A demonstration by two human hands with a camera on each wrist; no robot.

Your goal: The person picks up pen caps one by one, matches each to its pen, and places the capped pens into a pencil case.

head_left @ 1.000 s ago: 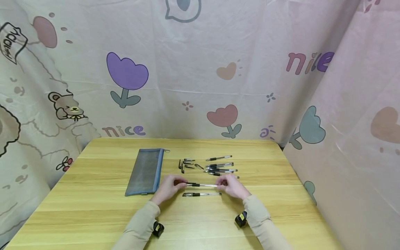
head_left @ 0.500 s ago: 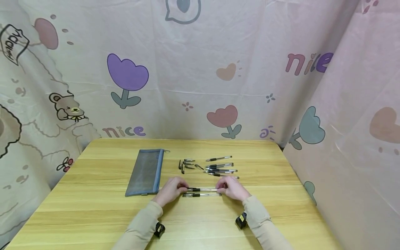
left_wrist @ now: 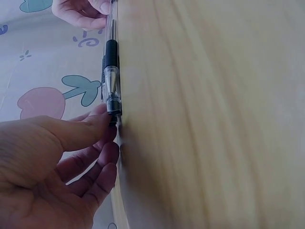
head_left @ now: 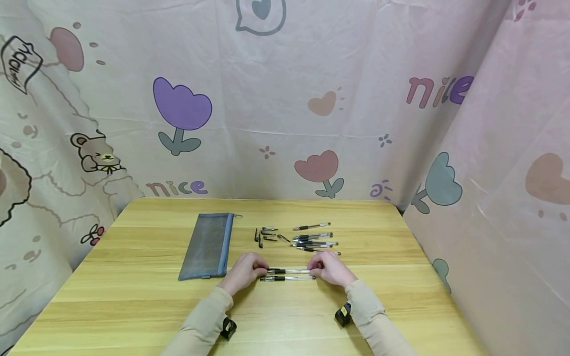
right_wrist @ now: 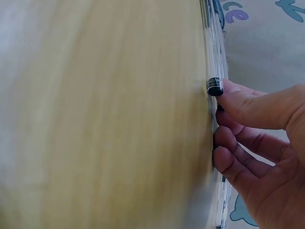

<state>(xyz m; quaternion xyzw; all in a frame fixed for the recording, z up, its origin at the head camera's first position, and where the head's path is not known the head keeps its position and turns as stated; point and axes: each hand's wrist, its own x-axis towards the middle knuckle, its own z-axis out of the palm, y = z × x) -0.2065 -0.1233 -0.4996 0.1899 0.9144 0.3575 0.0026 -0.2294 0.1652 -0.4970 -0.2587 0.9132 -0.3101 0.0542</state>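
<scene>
In the head view a clear-barrelled gel pen [head_left: 279,271] with a black grip lies crosswise between both hands. My left hand [head_left: 243,273] pinches its left end between thumb and fingers. At the opposite end, my right hand [head_left: 332,269] pinches the clear barrel's tip. Just in front and parallel lies a capped gel pen [head_left: 279,278]. From the left wrist, that nearer pen's cap [left_wrist: 112,88] shows beside the left thumb, covering much of the held one. Its black end plug [right_wrist: 215,87] appears next to the right thumb in the right wrist view.
Behind the hands lie several uncapped gel pens [head_left: 313,236] at the right and several loose black pen caps [head_left: 269,232] to their left. A grey mesh zip pouch [head_left: 207,244] with blue edging lies left of the left hand. A printed curtain [head_left: 267,99] backs the wooden table [head_left: 285,316].
Both hands have drawn the held pen toward the person, bringing it close alongside the nearer capped pen. Over the last half second it has barely moved.
</scene>
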